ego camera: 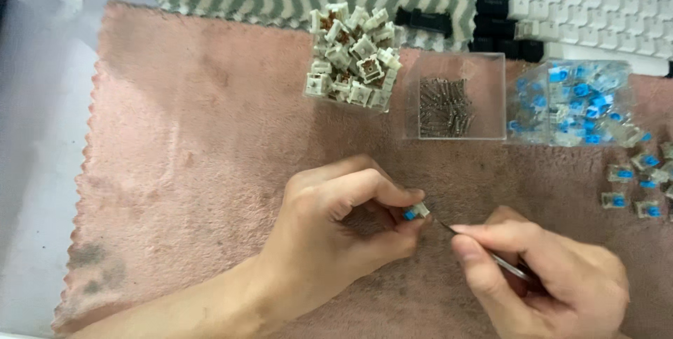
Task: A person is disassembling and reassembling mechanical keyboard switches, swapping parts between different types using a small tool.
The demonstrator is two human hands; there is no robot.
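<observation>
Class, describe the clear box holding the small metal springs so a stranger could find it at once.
Start at the pink cloth. Three clear containers line its far edge; take the middle box. It alone holds thin grey metal springs, between the white-and-brown parts and the blue-topped switches.

Your two hands work on a tiny switch over a pink cloth.

Your left hand point(336, 220) pinches a small switch with a blue top point(416, 212) between thumb and finger. Your right hand point(543, 269) holds thin metal tweezers point(484, 248), and their tip is right beside the switch. Behind your hands, on the pink cloth point(189, 150), sit three clear boxes: one with white and brown switch parts point(354, 55), one with little metal springs point(445, 106), and one with blue switches point(571, 104). More blue switches lie loose point(634, 185) near the right edge.
</observation>
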